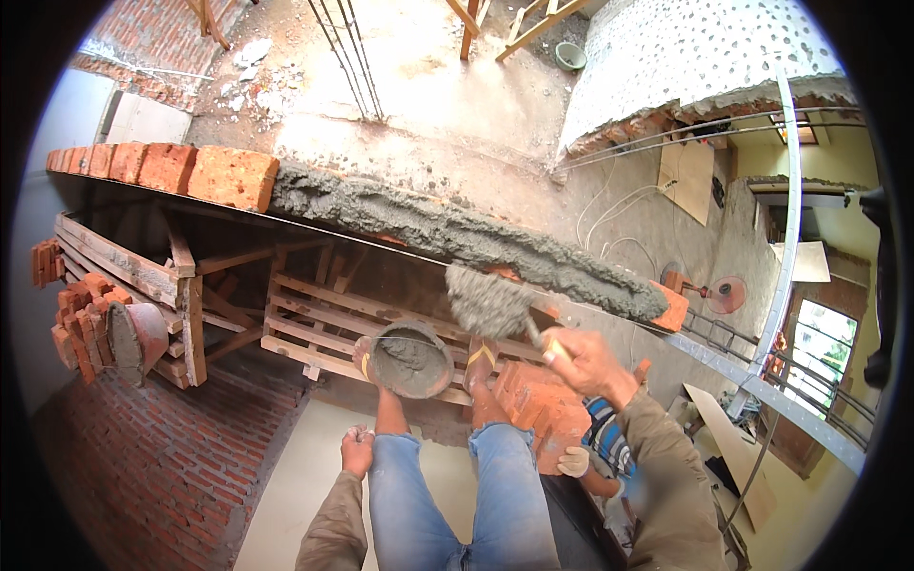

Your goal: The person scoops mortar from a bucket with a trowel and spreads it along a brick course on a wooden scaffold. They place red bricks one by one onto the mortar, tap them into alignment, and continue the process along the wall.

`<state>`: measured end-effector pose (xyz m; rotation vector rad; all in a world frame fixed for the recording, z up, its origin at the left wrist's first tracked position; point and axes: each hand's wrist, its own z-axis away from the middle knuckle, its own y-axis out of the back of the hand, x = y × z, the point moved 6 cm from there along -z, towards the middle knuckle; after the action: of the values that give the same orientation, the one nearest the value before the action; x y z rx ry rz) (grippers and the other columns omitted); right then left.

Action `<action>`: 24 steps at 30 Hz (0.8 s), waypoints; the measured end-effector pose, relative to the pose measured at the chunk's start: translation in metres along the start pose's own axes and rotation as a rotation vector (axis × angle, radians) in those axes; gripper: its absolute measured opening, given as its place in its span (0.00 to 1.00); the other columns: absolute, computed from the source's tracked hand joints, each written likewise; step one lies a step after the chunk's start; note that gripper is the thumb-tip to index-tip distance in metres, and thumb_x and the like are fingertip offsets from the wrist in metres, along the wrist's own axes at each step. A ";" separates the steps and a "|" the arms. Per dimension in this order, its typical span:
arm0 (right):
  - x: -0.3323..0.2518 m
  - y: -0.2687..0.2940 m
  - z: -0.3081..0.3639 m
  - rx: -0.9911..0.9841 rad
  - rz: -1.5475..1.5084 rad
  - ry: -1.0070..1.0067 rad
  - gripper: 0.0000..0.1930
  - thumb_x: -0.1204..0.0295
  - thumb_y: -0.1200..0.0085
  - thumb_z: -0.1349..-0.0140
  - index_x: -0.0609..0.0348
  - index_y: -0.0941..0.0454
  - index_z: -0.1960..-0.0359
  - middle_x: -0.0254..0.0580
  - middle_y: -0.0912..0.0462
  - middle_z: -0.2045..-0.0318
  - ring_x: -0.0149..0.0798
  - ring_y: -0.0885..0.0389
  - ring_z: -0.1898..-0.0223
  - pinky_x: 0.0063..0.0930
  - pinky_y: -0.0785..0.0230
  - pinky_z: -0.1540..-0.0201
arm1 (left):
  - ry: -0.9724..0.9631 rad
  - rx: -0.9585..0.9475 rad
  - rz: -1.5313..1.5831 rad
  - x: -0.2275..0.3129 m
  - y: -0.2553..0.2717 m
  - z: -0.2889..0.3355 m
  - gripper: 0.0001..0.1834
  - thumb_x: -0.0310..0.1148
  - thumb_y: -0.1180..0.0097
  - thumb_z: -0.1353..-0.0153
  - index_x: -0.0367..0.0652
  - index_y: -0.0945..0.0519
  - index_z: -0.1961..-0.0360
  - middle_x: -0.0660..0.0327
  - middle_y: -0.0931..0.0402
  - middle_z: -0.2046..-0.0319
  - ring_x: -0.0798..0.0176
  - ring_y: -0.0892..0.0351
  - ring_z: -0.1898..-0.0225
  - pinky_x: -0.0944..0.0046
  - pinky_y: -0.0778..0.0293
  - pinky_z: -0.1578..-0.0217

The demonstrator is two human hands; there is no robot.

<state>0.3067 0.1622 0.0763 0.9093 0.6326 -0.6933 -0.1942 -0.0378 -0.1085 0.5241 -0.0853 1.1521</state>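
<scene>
My right hand [581, 360] is closed round the handle of a trowel [490, 303], its blade covered with wet grey mortar. The blade is just on my side of a brick wall, over whose top runs a thick, rough mortar bed [409, 221]. Laid orange bricks [233, 178] form a row at the bed's left end; part of another brick [672, 306] shows at its right end. My left hand [358, 449] hangs low beside my knee, fingers curled in, with no tool visible. A round pan [417, 393] of mortar sits between my feet.
Wooden slatted scaffolding [324, 309] stands below the wall. Stacked bricks [543, 409] are by my right foot, touched by a co-worker's gloved hand [573, 462]. More bricks [84, 319] and a mortar-smeared bucket [143, 338] stand left. A metal rail [771, 395] crosses at right.
</scene>
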 end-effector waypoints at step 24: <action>-0.019 0.036 -0.038 0.084 0.500 -0.322 0.13 0.61 0.51 0.30 0.58 0.23 0.56 0.59 0.15 0.71 0.63 0.15 0.64 0.57 0.25 0.63 | -0.095 0.052 -0.023 0.025 -0.003 0.029 0.16 0.29 0.41 0.36 0.25 0.24 0.53 0.52 0.19 0.59 0.63 0.20 0.58 0.64 0.25 0.54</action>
<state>0.3149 0.2152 0.0900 0.9593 0.0787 -0.4018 -0.1751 -0.0304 -0.0763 0.6248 -0.1316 1.1091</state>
